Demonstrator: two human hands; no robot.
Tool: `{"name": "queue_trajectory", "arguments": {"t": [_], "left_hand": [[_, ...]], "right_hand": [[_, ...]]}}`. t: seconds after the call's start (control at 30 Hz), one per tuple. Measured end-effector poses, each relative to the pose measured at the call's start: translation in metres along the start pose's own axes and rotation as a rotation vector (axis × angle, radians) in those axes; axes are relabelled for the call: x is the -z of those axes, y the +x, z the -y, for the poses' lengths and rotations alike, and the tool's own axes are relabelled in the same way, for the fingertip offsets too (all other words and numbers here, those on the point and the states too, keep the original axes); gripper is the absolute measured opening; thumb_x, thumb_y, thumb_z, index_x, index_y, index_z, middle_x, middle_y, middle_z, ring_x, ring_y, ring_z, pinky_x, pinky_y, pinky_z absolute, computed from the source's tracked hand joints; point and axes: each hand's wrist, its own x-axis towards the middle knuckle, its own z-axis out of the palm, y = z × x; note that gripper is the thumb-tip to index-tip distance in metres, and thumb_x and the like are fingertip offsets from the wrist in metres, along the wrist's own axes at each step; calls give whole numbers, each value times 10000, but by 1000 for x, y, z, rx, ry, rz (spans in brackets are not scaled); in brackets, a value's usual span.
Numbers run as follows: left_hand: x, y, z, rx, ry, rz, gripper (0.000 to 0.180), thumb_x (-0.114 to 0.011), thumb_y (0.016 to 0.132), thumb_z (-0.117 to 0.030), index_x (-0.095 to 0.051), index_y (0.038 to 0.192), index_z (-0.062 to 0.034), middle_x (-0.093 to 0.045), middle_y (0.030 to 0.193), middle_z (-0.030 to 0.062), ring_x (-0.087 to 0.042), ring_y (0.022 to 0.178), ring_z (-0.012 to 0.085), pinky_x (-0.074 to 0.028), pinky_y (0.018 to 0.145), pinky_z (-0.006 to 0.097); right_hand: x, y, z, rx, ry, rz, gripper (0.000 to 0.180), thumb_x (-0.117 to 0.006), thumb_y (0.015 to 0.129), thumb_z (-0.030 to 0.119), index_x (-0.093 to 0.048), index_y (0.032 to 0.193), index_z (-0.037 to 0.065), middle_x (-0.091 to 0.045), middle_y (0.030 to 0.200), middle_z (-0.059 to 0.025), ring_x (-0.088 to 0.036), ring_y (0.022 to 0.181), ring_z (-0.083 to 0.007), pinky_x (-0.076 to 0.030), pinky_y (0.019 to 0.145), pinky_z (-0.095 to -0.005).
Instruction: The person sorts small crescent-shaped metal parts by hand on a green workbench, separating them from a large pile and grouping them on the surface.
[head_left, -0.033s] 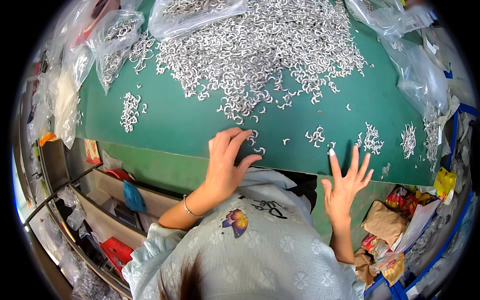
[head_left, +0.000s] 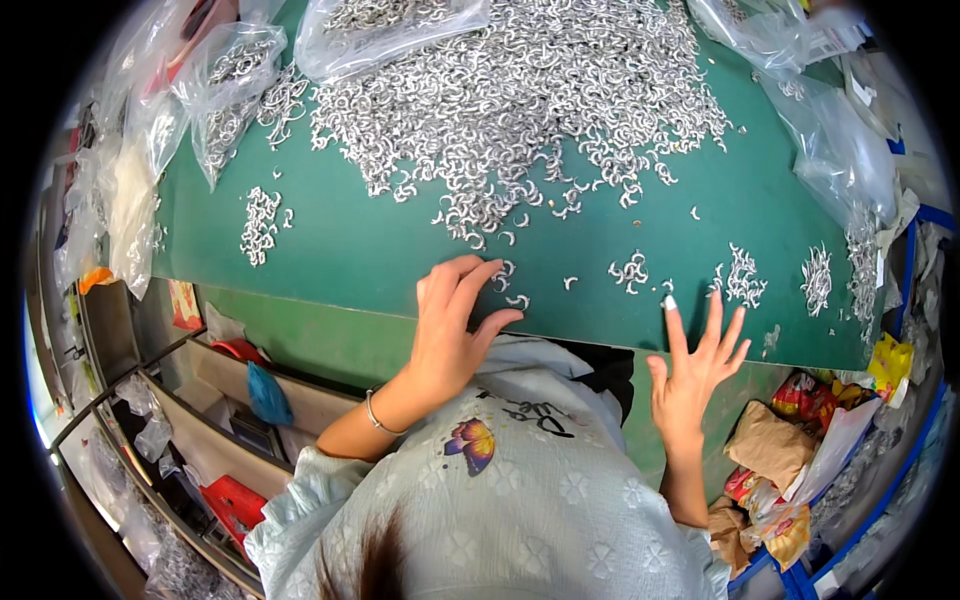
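Note:
Small silver crescent-shaped metal pieces [head_left: 540, 110] lie in a wide heap on the green tabletop [head_left: 370, 240]. My left hand [head_left: 452, 325] rests at the near edge, its fingers bent and the thumb held apart. A few loose crescents [head_left: 517, 301] lie by its fingertips; I see nothing gripped. My right hand [head_left: 692, 375] reaches over the edge with its fingers spread and holds nothing. One fingertip is beside a single piece [head_left: 668, 286]. Just beyond that hand lie a small cluster [head_left: 629, 271] and a denser pile [head_left: 744, 277].
More sorted piles stand at the far right [head_left: 816, 281] and at the left [head_left: 260, 226]. Clear plastic bags [head_left: 235, 90] with metal parts line the left and back. Another bag [head_left: 835, 150] droops at the right. Below are a drawer unit [head_left: 210, 385] and paper packages [head_left: 772, 445].
My right hand has shifted very slightly to the right, its fingers still spread. The left hand stays where it was.

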Motion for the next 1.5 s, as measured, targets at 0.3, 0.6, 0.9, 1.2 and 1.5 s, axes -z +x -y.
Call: {"name": "queue_trajectory", "arguments": {"t": [0.3, 0.6, 0.9, 1.2, 1.5], "left_hand": [[-4, -2, 3, -13, -125, 7, 612, -824, 690, -72, -551, 1236, -27, -591, 1138, 135, -571, 965, 287, -396, 894, 392], [1, -5, 1, -14, 3, -57, 556, -831, 681, -74, -597, 1184, -52, -605, 1089, 105, -568, 996, 274, -396, 872, 369], [1, -7, -1, 15, 24, -8, 549, -839, 675, -110, -610, 1172, -67, -542, 1090, 92, -500, 988, 264, -344, 858, 367], [5, -8, -2, 21, 22, 13, 541, -832, 674, -121, -610, 1164, -61, -554, 1093, 94, -507, 1001, 269, -339, 876, 371], [2, -8, 1, -7, 38, -18, 484, -831, 677, -157, -627, 1105, -58, -575, 1044, 79, -528, 990, 264, -339, 874, 378]], "right_hand": [[-7, 25, 35, 160, 318, -33, 576, -657, 849, 386, -535, 1384, 209, -261, 1547, -219, -152, 1427, -493, -62, 1093, -660], [-12, 61, 90, 388, 395, 115, 547, -725, 801, 341, -591, 1312, 200, -253, 1557, -168, -156, 1435, -462, -123, 1056, -695], [-8, 54, 87, 388, 434, 139, 569, -745, 775, 349, -594, 1304, 203, -249, 1556, -168, -144, 1430, -473, -96, 1057, -704], [-2, 44, 65, 313, 422, 117, 583, -741, 766, 334, -595, 1315, 201, -274, 1546, -172, -152, 1428, -478, -84, 1072, -687], [-8, 52, 82, 420, 409, 147, 543, -732, 771, 346, -618, 1286, 217, -275, 1551, -161, -155, 1435, -465, -106, 1059, -694]]}}
